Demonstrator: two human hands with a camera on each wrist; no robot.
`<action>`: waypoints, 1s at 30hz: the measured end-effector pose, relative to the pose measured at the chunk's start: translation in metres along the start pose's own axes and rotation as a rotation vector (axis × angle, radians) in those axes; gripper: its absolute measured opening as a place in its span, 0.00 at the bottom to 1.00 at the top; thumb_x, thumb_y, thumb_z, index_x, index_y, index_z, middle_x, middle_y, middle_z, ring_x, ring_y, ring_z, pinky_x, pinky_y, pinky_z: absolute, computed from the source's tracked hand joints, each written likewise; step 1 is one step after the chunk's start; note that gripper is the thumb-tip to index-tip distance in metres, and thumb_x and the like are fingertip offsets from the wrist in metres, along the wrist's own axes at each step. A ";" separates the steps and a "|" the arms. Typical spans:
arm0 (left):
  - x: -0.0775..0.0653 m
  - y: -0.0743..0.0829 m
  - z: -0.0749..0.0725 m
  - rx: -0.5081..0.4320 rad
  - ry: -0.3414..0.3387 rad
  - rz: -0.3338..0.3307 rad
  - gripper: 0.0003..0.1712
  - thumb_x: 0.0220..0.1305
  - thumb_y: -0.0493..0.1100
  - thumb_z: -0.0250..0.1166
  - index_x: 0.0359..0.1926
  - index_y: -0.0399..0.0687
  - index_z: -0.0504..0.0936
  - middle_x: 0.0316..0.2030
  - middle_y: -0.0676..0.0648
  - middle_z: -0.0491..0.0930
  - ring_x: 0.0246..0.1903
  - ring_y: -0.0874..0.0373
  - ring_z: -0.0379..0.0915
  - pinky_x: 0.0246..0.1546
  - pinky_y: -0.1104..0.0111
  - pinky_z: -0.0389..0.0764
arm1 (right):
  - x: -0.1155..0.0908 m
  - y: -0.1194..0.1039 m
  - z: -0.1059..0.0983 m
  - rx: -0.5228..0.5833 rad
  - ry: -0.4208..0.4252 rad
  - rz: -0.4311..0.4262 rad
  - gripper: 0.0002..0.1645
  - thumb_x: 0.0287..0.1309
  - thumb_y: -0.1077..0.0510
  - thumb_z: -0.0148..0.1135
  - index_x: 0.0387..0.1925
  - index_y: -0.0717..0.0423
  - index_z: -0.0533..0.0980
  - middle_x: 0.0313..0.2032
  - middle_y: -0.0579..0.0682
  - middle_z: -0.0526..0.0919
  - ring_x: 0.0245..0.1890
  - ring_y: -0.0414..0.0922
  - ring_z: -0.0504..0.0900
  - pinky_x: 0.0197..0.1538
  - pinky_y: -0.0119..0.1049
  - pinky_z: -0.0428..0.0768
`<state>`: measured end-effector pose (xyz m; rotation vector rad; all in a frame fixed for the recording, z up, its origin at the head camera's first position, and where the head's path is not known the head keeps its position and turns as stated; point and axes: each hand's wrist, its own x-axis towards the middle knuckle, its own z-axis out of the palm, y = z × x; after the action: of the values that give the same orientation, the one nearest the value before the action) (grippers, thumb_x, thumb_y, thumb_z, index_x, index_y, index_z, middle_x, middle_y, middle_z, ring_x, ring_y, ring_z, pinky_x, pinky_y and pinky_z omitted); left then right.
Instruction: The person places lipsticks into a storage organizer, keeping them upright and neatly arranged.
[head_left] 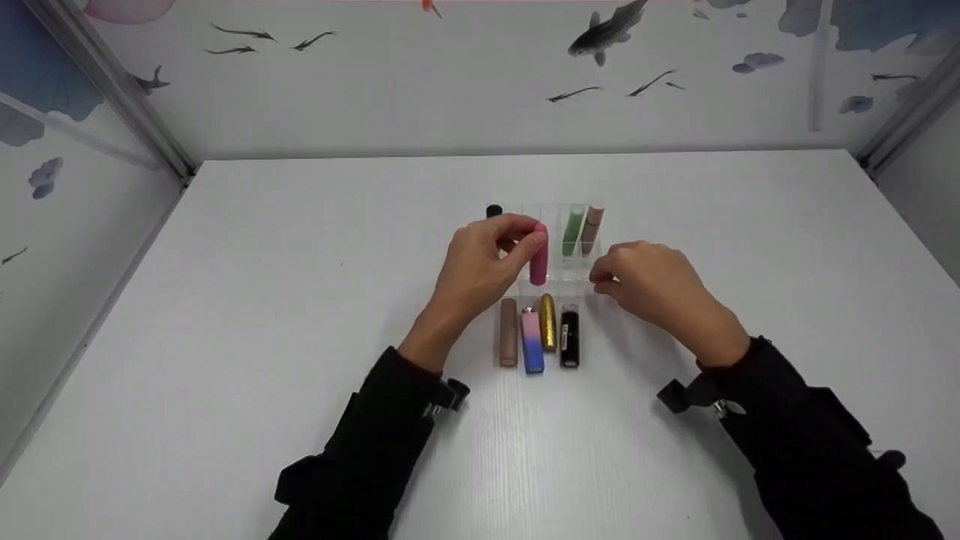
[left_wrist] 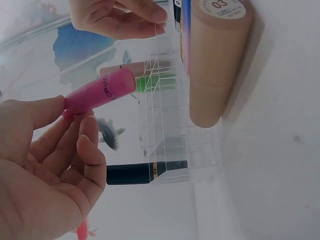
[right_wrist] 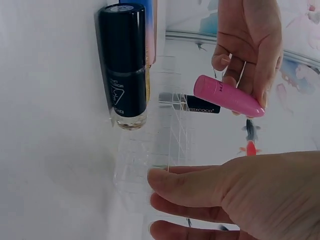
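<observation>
My left hand (head_left: 480, 259) pinches a pink lipstick tube (head_left: 538, 261) by its tapered end, between thumb and fingertips. The tube is held above a clear compartmented lipstick organizer (head_left: 574, 268), apart from it in both wrist views. At the organizer's right side my right hand (head_left: 652, 281) grips its edge, thumb (right_wrist: 170, 182) on one face and fingers behind. Standing in the organizer's back row are a green tube (head_left: 573, 230), a pinkish-brown tube (head_left: 592, 229) and, at the left, a black-capped tube (left_wrist: 130, 174), partly hidden by my left hand in the head view.
In front of the organizer lie a beige-brown tube (head_left: 508, 332), a pink-and-blue tube (head_left: 533, 341), a gold bullet-shaped tube (head_left: 548, 322) and a black bottle with a clear end (head_left: 570, 337). White panels with fish drawings (head_left: 450, 82) border the white table (head_left: 300, 285).
</observation>
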<state>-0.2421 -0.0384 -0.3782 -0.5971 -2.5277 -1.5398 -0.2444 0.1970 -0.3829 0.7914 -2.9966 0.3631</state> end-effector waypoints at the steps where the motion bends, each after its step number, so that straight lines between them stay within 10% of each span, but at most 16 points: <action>1: 0.000 0.000 0.001 0.003 0.009 0.012 0.14 0.73 0.47 0.64 0.52 0.45 0.86 0.40 0.52 0.85 0.38 0.60 0.76 0.42 0.69 0.77 | 0.000 0.001 0.001 0.010 0.007 0.005 0.07 0.56 0.67 0.73 0.38 0.59 0.88 0.34 0.52 0.88 0.32 0.50 0.84 0.35 0.47 0.81; 30: 0.014 -0.020 0.003 0.256 0.260 0.152 0.16 0.71 0.45 0.66 0.54 0.43 0.86 0.45 0.46 0.86 0.50 0.51 0.73 0.54 0.59 0.71 | 0.000 -0.020 0.010 -0.020 0.110 0.076 0.05 0.57 0.74 0.67 0.33 0.68 0.86 0.32 0.61 0.88 0.35 0.56 0.86 0.40 0.48 0.84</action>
<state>-0.2624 -0.0405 -0.3919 -0.5039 -2.3680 -1.1368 -0.2343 0.1772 -0.3885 0.6355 -2.9288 0.3647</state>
